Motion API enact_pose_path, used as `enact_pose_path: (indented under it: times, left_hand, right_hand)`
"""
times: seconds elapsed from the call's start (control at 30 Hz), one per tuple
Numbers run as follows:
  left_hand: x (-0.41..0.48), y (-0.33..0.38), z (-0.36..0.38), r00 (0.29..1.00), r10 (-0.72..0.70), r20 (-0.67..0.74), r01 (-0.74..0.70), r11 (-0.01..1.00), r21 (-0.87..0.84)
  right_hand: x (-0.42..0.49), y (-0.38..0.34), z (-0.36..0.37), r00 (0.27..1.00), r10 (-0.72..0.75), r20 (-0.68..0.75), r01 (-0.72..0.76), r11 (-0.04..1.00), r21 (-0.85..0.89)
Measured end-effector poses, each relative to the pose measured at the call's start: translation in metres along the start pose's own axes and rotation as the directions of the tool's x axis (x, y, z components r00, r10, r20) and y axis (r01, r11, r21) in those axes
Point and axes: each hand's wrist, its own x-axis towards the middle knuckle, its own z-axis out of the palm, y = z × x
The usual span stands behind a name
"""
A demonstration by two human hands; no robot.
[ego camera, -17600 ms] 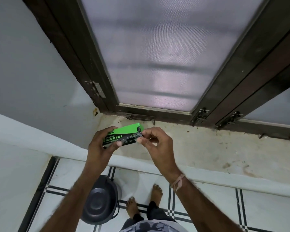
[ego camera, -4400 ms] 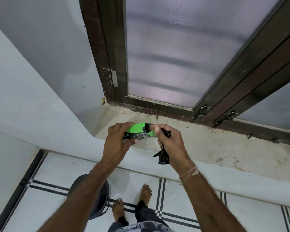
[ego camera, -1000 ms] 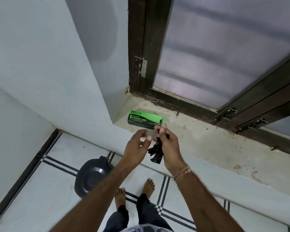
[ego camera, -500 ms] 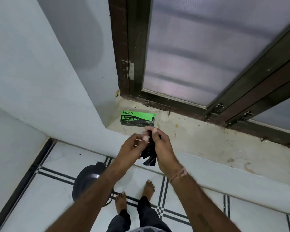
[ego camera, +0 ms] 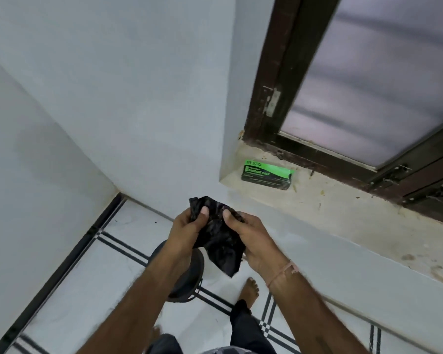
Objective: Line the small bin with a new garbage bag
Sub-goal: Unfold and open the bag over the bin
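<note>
A crumpled black garbage bag (ego camera: 219, 237) hangs between both hands at chest height. My left hand (ego camera: 187, 231) pinches its upper left edge. My right hand (ego camera: 248, 236) grips its right side, with the bag's tail hanging below. Directly under my left forearm, the small dark bin (ego camera: 189, 274) stands on the tiled floor, mostly hidden by the arm. The green and black garbage bag box (ego camera: 266, 175) lies on the window sill, apart from both hands.
The stained sill (ego camera: 343, 213) runs along the right under a dark-framed frosted window (ego camera: 368, 85). White walls meet in a corner at the left. My bare foot (ego camera: 250, 290) stands on the white floor with black lines, right of the bin.
The box went from my left hand to the sill. The folded bag has been pulled partly apart and both hands now hold it, lower and further from the sill.
</note>
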Motion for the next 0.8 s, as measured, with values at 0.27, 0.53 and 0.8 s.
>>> enact_pose_path:
  times: [0.27, 0.53, 0.8]
  left_hand:
    - [-0.024, -0.006, -0.183, 0.978, -0.061, -0.197, 0.043, 0.995, -0.095]
    - [-0.097, 0.016, -0.255, 0.930, 0.211, 0.301, -0.337, 0.815, 0.472]
    - [-0.123, 0.022, -0.289, 0.932, 0.342, 0.120, -0.353, 0.931, 0.089]
  right_hand:
    - [-0.028, 0.071, 0.090, 1.000, -0.018, -0.013, 0.016, 0.988, -0.151]
    - [-0.067, 0.086, 0.213, 0.971, -0.083, 0.225, 0.147, 0.947, -0.284]
    - [-0.096, 0.096, 0.227, 0.994, 0.005, 0.110, 0.034, 0.935, -0.354]
